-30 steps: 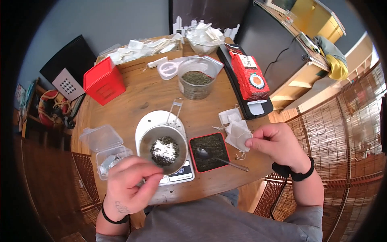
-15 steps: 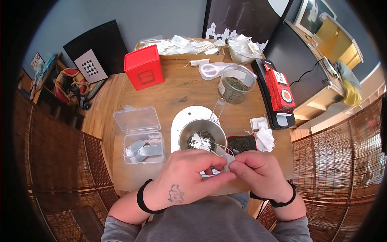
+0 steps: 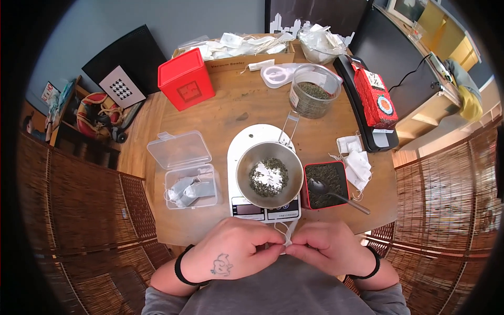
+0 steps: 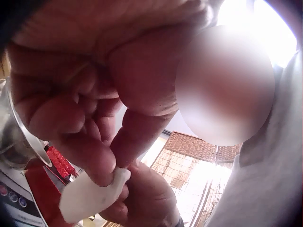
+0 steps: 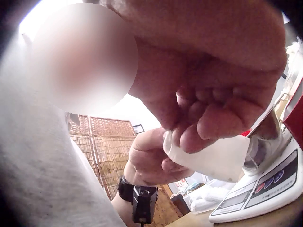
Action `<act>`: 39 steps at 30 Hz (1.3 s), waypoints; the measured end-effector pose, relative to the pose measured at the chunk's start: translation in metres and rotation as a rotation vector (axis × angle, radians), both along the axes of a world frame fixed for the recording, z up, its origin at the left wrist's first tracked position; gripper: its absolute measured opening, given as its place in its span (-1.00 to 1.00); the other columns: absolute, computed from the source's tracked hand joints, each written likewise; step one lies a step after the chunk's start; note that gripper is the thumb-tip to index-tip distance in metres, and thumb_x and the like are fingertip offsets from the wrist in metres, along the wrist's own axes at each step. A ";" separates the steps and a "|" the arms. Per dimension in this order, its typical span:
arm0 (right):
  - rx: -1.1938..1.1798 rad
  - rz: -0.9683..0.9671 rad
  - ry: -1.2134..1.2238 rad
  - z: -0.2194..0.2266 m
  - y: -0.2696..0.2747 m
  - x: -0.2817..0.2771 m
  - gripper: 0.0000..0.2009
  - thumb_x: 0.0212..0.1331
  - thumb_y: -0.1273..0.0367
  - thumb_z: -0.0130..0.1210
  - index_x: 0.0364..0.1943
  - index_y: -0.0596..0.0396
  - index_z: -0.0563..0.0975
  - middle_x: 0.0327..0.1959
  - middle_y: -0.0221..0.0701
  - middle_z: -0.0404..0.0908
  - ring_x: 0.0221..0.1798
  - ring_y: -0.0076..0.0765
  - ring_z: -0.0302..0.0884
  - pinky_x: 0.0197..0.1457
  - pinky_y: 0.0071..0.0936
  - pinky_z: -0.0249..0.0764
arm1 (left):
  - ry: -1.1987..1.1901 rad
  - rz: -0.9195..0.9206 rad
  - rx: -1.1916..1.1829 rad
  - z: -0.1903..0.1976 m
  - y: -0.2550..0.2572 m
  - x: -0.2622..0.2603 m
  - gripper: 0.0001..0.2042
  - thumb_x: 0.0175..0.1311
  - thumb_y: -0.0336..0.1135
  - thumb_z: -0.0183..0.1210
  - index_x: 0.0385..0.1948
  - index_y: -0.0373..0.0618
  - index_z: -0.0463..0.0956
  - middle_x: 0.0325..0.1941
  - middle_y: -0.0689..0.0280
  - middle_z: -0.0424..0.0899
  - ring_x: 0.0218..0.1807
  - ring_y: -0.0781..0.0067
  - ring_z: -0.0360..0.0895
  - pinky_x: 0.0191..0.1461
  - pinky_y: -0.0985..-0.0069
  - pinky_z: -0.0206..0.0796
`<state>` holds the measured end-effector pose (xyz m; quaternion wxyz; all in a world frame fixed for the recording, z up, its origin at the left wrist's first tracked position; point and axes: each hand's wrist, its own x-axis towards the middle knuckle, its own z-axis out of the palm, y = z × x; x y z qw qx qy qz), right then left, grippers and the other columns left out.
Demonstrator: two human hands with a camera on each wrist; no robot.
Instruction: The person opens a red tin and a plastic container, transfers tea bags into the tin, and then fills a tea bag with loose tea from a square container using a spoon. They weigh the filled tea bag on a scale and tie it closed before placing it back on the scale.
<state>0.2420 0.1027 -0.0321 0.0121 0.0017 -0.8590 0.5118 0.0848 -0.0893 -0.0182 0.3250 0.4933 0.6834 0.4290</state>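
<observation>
Both hands meet at the table's front edge, in front of the scale (image 3: pixel 241 136). Left thumb and fingers of my left hand (image 3: pixel 239 249) pinch one side of the mouth of a small white tea bag (image 5: pixel 215 158). My right hand (image 3: pixel 328 249) pinches the other side; the bag's string loops up between them. The bag looks flat in both wrist views. On the scale stands a metal pan (image 3: pixel 243 184) with dry tea leaves (image 3: pixel 269 177). Right of it, a red-rimmed tin (image 3: pixel 325 173) holds more leaves and a spoon (image 3: pixel 359 207).
More white bags (image 3: pixel 359 168) lie right of the tin. An open clear plastic box (image 3: pixel 191 205) with filled bags stands at left. Farther back are a red lidded box (image 3: pixel 186 76), a jar of leaves (image 3: pixel 315 100), a cardboard box (image 3: pixel 228 64) and a red foil packet (image 3: pixel 375 97).
The right hand has brought a tea bag from the pile to the left hand, which was over the pan. Held between both hands, the bag has since come nearer the body.
</observation>
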 end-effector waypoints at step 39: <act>0.551 0.025 0.501 -0.015 0.003 0.002 -0.63 -0.02 0.33 0.31 -0.03 -0.13 0.74 -0.47 -0.67 0.37 -0.52 -0.60 0.35 -0.51 -0.57 0.26 | 0.041 0.256 -0.089 0.001 -0.004 0.006 -0.96 0.20 -0.57 0.38 -0.39 -0.27 0.69 -0.42 0.27 0.74 -0.45 0.58 0.63 -0.40 0.58 0.40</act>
